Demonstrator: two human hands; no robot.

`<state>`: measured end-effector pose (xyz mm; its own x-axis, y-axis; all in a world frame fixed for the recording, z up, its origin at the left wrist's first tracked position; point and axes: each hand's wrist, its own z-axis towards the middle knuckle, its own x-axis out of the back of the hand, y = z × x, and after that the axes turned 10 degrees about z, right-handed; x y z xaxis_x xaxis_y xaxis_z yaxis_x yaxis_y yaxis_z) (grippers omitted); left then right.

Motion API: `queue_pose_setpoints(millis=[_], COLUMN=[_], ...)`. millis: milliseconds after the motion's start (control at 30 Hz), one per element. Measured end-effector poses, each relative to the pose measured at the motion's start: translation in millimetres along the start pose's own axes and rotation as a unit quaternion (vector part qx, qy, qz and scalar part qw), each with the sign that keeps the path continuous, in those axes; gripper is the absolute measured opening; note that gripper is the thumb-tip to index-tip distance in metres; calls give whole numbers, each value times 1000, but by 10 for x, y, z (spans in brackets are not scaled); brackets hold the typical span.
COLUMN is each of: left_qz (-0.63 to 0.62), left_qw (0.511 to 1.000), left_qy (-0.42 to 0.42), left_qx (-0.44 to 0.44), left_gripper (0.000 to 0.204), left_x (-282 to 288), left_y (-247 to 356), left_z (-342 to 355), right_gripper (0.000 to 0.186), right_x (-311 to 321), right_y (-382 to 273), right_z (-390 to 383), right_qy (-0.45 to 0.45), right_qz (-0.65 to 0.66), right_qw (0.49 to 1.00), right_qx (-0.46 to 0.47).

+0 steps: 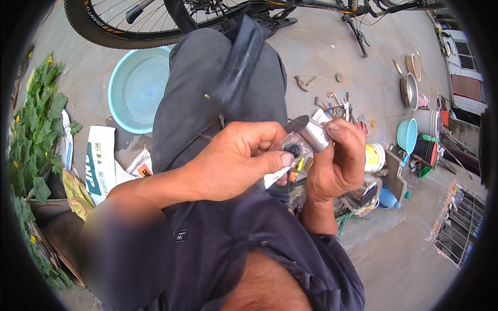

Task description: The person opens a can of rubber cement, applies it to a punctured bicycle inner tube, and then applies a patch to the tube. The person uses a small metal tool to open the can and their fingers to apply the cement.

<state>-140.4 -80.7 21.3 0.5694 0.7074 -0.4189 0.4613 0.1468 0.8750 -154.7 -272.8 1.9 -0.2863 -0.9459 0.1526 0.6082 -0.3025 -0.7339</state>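
My left hand [244, 160] is closed, thumb and fingers pinching a small clear plastic packet [294, 146] with a dark round piece inside. Close beside it, my right hand [337, 166] grips a shiny silver cylinder [315, 136] between thumb and fingers; its end toward the left hand looks dark. The packet and the cylinder nearly meet, and I cannot tell whether they touch. Across my dark trousers lies a flattened black inner tube [243, 62], its brass-coloured valve [207, 96] sticking out to the left.
A bicycle [207, 20] lies or stands beyond my knees. To the left are a light-blue basin [116, 90], a white sack [101, 160] and leafy plants [39, 124]. On the right, a hammer [301, 83], scattered tools [340, 109], a white bucket [374, 157] and another blue basin [407, 136].
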Motion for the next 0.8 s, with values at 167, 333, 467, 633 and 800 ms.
queue_pose_setpoints(millis=[167, 333, 467, 633, 800], left_qz=[84, 272, 379, 432, 513], left_qw=[996, 962, 919, 874, 799], left_qy=[-1, 29, 31, 191, 267], left_qx=[24, 7, -102, -117, -166], left_gripper=[14, 13, 12, 19, 20], left_x=[112, 226, 252, 408, 481], left_y=[-7, -93, -186, -194, -289], left_z=[-178, -339, -362, -451, -411], right_gripper=[26, 28, 28, 49, 69], right_x=[101, 169, -74, -368, -619], right_y=[80, 223, 411, 911, 1250], right_z=[-108, -239, 3, 465, 760], right_qy=[-7, -9, 2, -56, -133], right_qz=[-28, -18, 47, 45, 19], right_qw=[996, 969, 920, 902, 906], right_qx=[-79, -246, -389, -426, -401])
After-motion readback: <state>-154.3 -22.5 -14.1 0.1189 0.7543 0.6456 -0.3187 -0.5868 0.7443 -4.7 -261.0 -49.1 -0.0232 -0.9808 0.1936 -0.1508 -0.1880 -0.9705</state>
